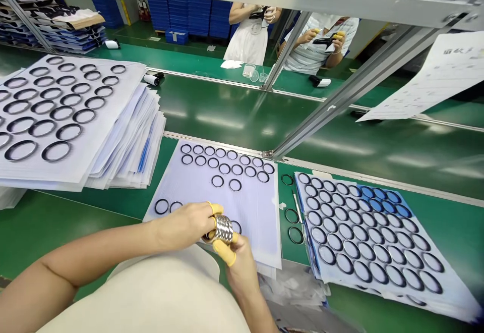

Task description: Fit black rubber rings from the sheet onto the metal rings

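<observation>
Two hands pinch a silver ring stack (223,229) between them, the left hand (181,224) at its left end, the right hand (240,267) below, yellow finger cots (224,253) pressed on it, above a white sheet (253,212) of black rings (217,181); stacked sheets (56,121) lie farther left.

Yellow finger cots (224,253) on the hands (185,224) touch a silver stack of rings (222,229). Just beyond them, black rings (217,180) form rows on a pale lilac sheet (257,232); to their right, a green desk (284,250) meets a blue-patched white sheet (446,292).
</observation>
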{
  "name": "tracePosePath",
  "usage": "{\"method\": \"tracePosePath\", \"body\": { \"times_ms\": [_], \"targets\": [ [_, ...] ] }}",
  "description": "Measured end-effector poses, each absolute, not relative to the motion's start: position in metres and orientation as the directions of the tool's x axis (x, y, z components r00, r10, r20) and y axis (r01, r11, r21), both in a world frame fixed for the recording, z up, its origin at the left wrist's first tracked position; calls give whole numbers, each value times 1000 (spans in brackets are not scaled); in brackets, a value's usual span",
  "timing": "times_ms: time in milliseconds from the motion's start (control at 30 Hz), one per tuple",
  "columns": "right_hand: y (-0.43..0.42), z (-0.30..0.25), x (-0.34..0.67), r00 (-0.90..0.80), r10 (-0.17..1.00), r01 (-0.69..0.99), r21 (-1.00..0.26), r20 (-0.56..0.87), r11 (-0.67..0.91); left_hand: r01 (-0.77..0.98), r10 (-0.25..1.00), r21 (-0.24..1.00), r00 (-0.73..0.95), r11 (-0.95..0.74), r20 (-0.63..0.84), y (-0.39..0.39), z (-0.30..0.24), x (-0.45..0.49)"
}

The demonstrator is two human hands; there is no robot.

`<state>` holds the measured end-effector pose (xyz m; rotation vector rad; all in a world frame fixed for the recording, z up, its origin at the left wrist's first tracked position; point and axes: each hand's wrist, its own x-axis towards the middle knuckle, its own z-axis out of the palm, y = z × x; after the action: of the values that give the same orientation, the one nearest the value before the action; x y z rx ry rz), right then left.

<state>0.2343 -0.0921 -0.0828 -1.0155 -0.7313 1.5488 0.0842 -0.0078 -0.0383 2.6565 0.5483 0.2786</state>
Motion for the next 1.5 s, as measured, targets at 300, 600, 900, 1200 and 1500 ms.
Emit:
{"method": "tracePosePath", "body": {
  "times_ms": [300, 600, 900, 1200, 1500],
  "targets": [
    [-95, -145, 238, 290, 887, -410, -884, -360, -225, 412, 625, 717, 779, -562, 43, -7, -91, 84],
    [-121, -207, 322, 624, 779, 381, -850, -53, -363, 421, 858, 863, 512, -280, 28, 14, -129, 73],
    [-146, -252, 362, 505, 857, 819, -370, 103, -438, 614, 933, 754, 359, -233, -4, 32, -153, 30],
    [-150, -266, 388, 417, 905, 907, -107, 82, -408, 743, 919, 583, 394, -330, 18, 47, -200, -6],
    [-137, -247, 391, 500, 836, 866, -107, 227, -489, 763, 875, 505, 483, -404, -30, 58, -239, -29]
  ]
}}
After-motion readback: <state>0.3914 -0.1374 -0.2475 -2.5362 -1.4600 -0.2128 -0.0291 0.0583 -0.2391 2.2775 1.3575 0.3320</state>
